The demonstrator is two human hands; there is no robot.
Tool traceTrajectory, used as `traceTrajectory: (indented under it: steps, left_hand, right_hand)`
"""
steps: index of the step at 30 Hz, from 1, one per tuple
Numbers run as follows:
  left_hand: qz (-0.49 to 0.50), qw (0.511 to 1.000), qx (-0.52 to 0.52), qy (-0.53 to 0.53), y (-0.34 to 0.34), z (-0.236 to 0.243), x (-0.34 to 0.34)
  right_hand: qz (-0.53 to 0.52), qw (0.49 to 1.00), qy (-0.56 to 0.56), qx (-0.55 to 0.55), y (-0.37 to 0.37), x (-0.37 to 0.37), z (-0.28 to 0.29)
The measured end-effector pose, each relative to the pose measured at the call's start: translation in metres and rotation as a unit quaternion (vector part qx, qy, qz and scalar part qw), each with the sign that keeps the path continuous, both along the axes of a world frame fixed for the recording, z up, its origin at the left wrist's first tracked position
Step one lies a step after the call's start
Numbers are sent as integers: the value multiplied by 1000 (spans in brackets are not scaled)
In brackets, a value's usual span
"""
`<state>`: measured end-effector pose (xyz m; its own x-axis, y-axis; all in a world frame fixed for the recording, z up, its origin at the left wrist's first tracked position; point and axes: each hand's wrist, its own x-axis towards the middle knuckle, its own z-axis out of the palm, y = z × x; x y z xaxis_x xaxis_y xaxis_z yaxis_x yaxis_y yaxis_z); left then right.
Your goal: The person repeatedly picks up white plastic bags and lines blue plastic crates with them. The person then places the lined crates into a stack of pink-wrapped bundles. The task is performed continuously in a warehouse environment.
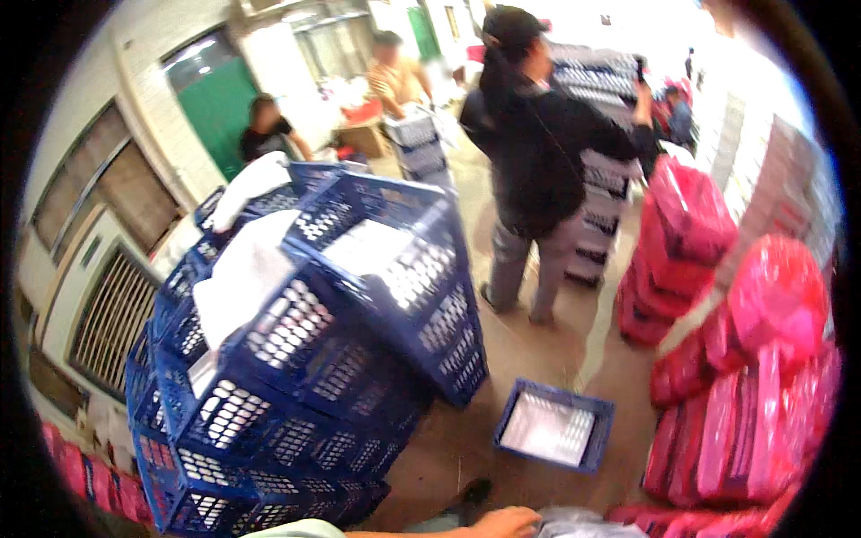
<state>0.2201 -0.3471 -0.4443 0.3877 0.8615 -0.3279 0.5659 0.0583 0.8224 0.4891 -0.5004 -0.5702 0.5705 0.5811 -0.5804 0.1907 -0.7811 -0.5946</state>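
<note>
At the bottom edge, my left hand (508, 522) reaches across from the left, its forearm partly in a pale sleeve (305, 529). Its fingers look curled, and the picture's edge cuts them off, so what they hold, if anything, is hidden. Crumpled grey material (587, 524) lies right beside the fingers; I cannot tell whether they touch it. Out of view is my right hand. On the floor ahead stands a low blue crate (599, 438) with white contents (547, 429).
Stacked blue perforated crates (327, 359) fill the left, white sheets (247, 273) over some. Pink plastic-wrapped bundles (744, 421) and a pink-covered stack (668, 260) line the right. A person in black (538, 152) stands ahead; two people (395, 76) (269, 130) are farther back.
</note>
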Motion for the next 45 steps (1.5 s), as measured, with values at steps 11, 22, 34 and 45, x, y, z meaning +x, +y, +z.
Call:
traceTrajectory:
  steps: [11, 22, 34, 45]
  left_hand:
    - [471, 722, 319, 394, 41, 332, -436]
    - [60, 818, -142, 555, 41, 345, -584]
    - [402, 820, 159, 375, 8, 417, -622]
    - [452, 836, 193, 244, -15, 491, -586]
  right_hand:
    - [289, 912, 198, 215, 183, -149, 48]
    - [423, 849, 80, 305, 314, -349, 244]
    - [614, 512, 202, 565, 346, -581, 456]
    - [706, 386, 239, 543, 335, -770, 503]
